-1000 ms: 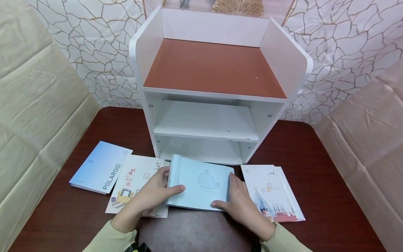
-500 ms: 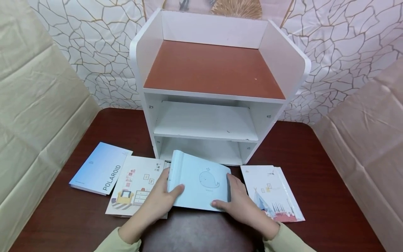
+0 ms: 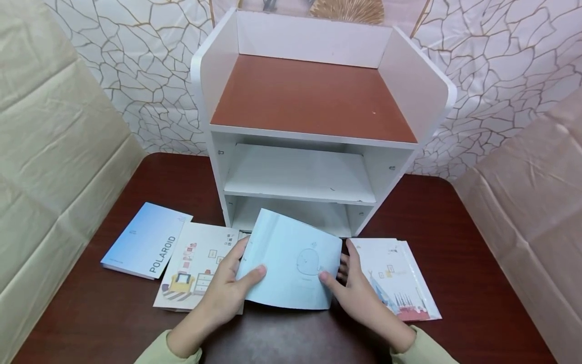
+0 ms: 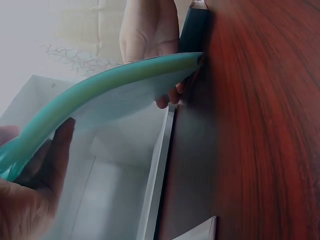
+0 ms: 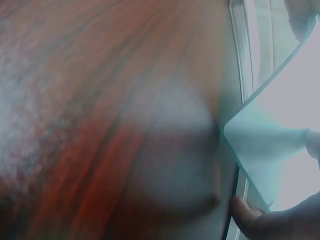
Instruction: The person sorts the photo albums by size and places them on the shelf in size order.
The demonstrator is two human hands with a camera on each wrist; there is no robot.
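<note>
A light blue soft-covered book (image 3: 286, 273) with a small whale drawing is held above the table, tilted, between both hands. My left hand (image 3: 229, 285) grips its left side, thumb on the cover and fingers behind. At the right edge, my right hand (image 3: 356, 283) pinches it with the thumb on top and fingers underneath. The left wrist view shows the book (image 4: 100, 85) bowed in a curve, its lower end near the table. In the right wrist view a corner of the book (image 5: 270, 135) points down towards the tabletop.
A white shelf unit (image 3: 300, 174) with a reddish-brown top stands behind the book. To the left lie a blue POLAROID book (image 3: 145, 240) and an illustrated white book (image 3: 193, 263). More illustrated books (image 3: 391, 278) lie at the right on the dark red table (image 3: 482, 283).
The blue book has been raised off the table and tilted, its upper left corner now higher. Both hands have shifted slightly with it, and the cover now bends.
</note>
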